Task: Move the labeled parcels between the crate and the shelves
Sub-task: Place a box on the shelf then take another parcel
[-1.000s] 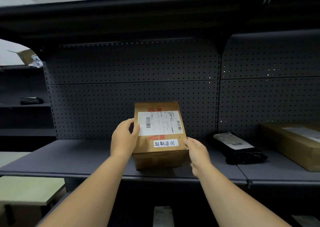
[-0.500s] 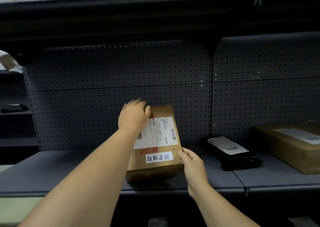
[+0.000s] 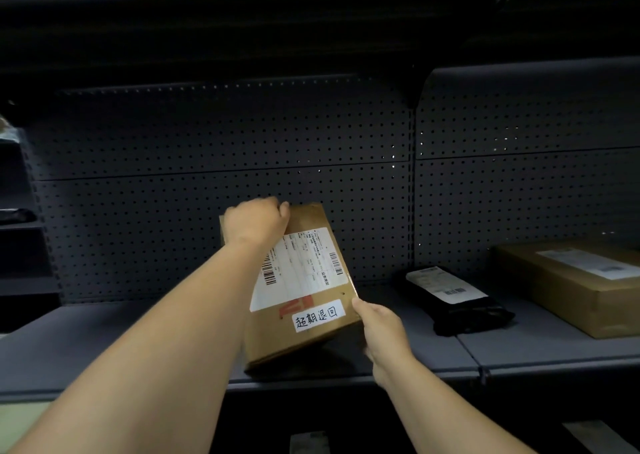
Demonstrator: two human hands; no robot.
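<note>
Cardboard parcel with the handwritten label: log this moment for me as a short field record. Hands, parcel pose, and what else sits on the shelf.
parcel: cardboard parcel, shipping label and handwritten white label facing the camera, tilted
left hand: left hand grips the parcel's upper left corner
right hand: right hand holds the lower right edge
support: grey shelf; whether the parcel's bottom edge touches it cannot be told
neighbours: black poly mailer to the right, apart; large flat carton further right
backdrop: pegboard panel
</note>
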